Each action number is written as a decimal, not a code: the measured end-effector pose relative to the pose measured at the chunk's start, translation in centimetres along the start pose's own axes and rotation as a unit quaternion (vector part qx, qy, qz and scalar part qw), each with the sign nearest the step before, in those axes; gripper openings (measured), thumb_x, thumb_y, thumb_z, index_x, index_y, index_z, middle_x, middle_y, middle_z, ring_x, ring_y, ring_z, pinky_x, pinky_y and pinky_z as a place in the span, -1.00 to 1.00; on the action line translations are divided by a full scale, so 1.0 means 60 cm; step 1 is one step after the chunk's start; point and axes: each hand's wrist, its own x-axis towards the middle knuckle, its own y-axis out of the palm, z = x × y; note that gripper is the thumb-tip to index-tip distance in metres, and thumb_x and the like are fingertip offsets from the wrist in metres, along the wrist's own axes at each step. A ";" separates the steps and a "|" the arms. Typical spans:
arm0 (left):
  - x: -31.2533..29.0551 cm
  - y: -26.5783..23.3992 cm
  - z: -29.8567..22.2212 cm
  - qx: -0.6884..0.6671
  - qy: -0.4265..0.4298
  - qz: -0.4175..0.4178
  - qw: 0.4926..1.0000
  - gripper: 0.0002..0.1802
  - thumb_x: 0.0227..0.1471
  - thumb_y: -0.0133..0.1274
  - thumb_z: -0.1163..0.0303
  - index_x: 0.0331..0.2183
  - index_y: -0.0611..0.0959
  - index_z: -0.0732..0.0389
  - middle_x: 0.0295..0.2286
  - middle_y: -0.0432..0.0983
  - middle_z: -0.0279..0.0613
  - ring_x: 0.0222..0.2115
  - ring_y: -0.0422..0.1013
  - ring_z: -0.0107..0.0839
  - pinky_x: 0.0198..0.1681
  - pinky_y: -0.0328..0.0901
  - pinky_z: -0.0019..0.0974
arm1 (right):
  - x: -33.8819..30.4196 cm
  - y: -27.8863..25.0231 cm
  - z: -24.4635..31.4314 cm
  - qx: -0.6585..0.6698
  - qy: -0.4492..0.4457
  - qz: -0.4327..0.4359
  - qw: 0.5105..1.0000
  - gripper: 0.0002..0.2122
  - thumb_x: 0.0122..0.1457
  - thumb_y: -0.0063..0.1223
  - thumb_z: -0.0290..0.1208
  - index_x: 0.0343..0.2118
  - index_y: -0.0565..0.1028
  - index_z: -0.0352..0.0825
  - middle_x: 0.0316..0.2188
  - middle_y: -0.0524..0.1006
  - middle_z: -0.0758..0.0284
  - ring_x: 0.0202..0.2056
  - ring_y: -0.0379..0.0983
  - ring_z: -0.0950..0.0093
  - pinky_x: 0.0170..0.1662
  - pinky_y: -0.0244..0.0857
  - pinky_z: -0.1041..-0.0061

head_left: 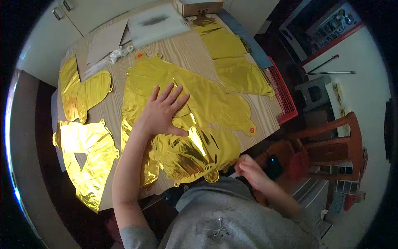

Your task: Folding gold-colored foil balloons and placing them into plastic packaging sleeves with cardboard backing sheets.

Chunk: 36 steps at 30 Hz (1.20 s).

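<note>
The fingers of the left hand are spread wide, palm down and thumb out to the right, over a large flat sheet of shiny gold foil with small loop tabs and two red round dots along its outline. Whether the palm presses or only skims the foil, I cannot tell. The fingers of the right hand are curled in by the near edge of the table, just beside the foil's near right corner; whether they pinch its rim is not clear.

The foil lies in the middle of the pale wood-grain table, its near part creased and puckered, with a rounded gold tab at the person's edge. The step in hand looks like smoothing and straightening this sheet. The next move seems to call for a light, flat palm on the creased near part and a gentle hold at the rim, since thin foil crumples easily.

Farther out, a gold foil shape with an angular hole and a narrower gold foil piece lie to the left, and another gold foil piece to the right. Beyond them are a clear plastic bag with a dark smudge, a small cardboard box and, at the right edge, a red plastic basket.
</note>
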 end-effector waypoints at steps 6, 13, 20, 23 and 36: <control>-0.002 -0.007 0.009 0.018 0.002 0.003 1.000 0.34 -0.47 0.06 -0.58 0.27 0.19 0.01 0.27 0.02 -0.07 0.29 -0.10 0.01 0.29 -0.23 0.21 | 0.017 0.091 -0.009 0.004 -0.081 -0.093 0.992 -0.81 0.28 -0.03 -0.27 -0.22 0.45 -0.30 -0.35 0.51 0.49 -0.39 0.36 0.69 -0.32 0.22 0.64; -0.001 -0.006 0.001 0.014 0.000 -0.004 1.000 0.30 -0.44 0.06 -0.56 0.27 0.19 -0.01 0.27 0.03 -0.09 0.29 -0.07 -0.01 0.30 -0.21 0.19 | 0.017 0.126 0.028 -0.299 -0.418 -0.166 0.841 -0.89 0.14 0.15 -0.47 -0.41 0.45 -0.35 -0.39 0.47 0.33 -0.52 0.37 0.61 -0.47 0.25 0.63; -0.003 -0.008 0.000 0.008 -0.003 -0.006 1.000 0.29 -0.42 0.08 -0.53 0.27 0.19 -0.01 0.26 0.04 -0.09 0.29 -0.08 -0.02 0.30 -0.22 0.18 | 0.037 0.153 0.078 -0.539 -0.502 -0.030 0.675 -0.87 -0.07 0.26 -0.51 -0.50 0.48 -0.30 -0.13 0.47 0.15 -0.11 0.47 0.19 -0.12 0.40 0.35; -0.002 -0.009 -0.001 0.004 -0.003 -0.004 1.000 0.29 -0.42 0.09 -0.52 0.27 0.18 0.00 0.26 0.04 -0.08 0.29 -0.08 -0.02 0.30 -0.22 0.18 | 0.050 0.155 0.080 -0.562 -0.524 0.030 0.639 -0.87 -0.07 0.25 -0.50 -0.49 0.48 -0.29 -0.08 0.44 0.18 -0.02 0.44 0.20 -0.03 0.38 0.29; -0.002 -0.007 0.001 0.006 0.005 -0.016 1.000 0.31 -0.45 0.07 -0.56 0.25 0.21 0.03 0.25 0.07 -0.03 0.28 -0.06 0.02 0.28 -0.18 0.23 | 0.086 0.123 0.138 -0.673 -0.446 -0.037 0.589 -0.55 0.06 0.18 -0.26 0.01 0.45 -0.35 0.06 0.41 0.23 0.14 0.29 0.29 0.22 0.10 0.13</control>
